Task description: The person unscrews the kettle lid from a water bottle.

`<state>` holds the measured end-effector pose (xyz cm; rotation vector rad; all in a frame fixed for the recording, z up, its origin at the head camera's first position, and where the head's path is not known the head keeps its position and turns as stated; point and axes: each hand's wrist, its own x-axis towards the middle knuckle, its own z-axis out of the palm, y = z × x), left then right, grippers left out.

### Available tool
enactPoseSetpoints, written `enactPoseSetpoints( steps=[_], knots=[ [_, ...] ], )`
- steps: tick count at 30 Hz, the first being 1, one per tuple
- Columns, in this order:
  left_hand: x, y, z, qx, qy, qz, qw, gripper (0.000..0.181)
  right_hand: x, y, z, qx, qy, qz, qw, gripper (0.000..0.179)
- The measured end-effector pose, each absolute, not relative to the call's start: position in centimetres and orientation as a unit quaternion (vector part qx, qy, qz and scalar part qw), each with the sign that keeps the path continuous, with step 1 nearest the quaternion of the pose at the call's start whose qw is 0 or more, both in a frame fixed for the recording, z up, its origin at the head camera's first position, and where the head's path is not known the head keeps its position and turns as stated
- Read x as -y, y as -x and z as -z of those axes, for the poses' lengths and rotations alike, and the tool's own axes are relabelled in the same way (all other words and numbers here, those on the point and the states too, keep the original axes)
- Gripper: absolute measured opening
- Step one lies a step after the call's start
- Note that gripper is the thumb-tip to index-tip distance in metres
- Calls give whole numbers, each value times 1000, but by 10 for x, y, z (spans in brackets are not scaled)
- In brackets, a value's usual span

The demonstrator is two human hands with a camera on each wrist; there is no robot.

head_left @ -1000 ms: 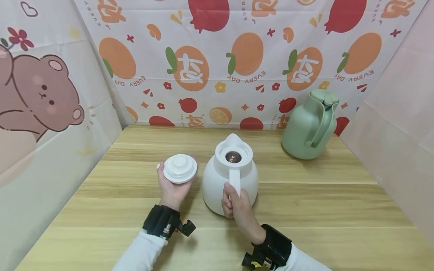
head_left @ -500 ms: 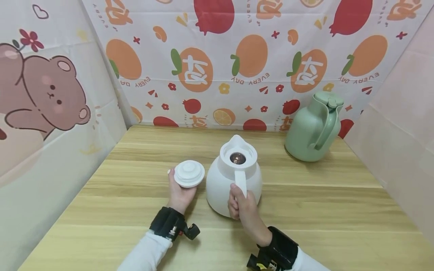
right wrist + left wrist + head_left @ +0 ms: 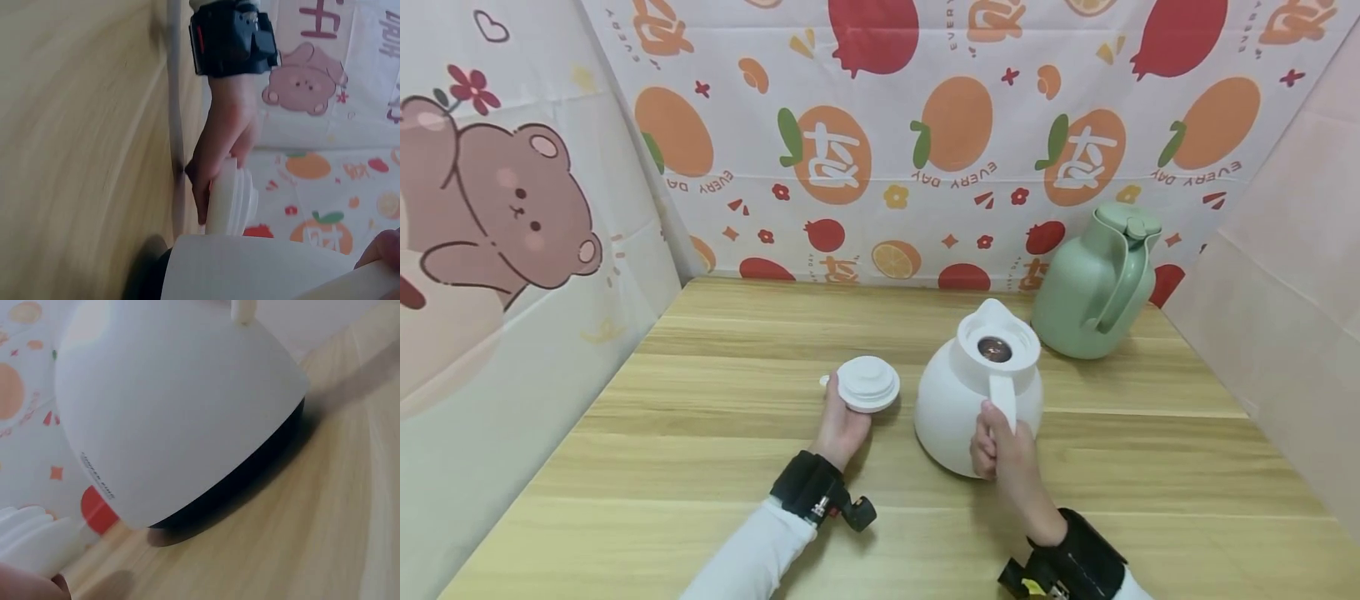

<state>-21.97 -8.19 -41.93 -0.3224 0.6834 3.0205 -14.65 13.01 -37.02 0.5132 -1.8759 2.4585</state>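
In the head view my left hand (image 3: 842,429) holds a round white lid (image 3: 868,382), its stepped side facing up, the thumb along its left edge. My right hand (image 3: 1015,458) grips the handle (image 3: 1002,402) of a white vacuum jug (image 3: 947,417). Its mouth is uncovered and shows a dark, shiny inside. Lid and jug are apart, the lid to the left. The left wrist view shows the jug's body (image 3: 181,406) with a dark base close to the wood; whether it touches I cannot tell. In the right wrist view the left fingers sit under the lid (image 3: 228,203).
A green vacuum jug (image 3: 1090,292) with its top on stands at the back right of the wooden table (image 3: 737,350). A fruit-print cloth (image 3: 887,125) hangs behind the table. More cloth lines both sides.
The white jug has moved to the right in my right hand, closer to the green jug. My left hand has moved right with the lid. The green jug stays put.
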Motion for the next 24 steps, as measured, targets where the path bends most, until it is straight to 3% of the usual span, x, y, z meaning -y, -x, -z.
enactPoseSetpoints(
  steps=[24],
  knots=[
    [-34,250,419,-193,191,-963,2,51,-241,158,372,578,-184,-793,45,44]
  ],
)
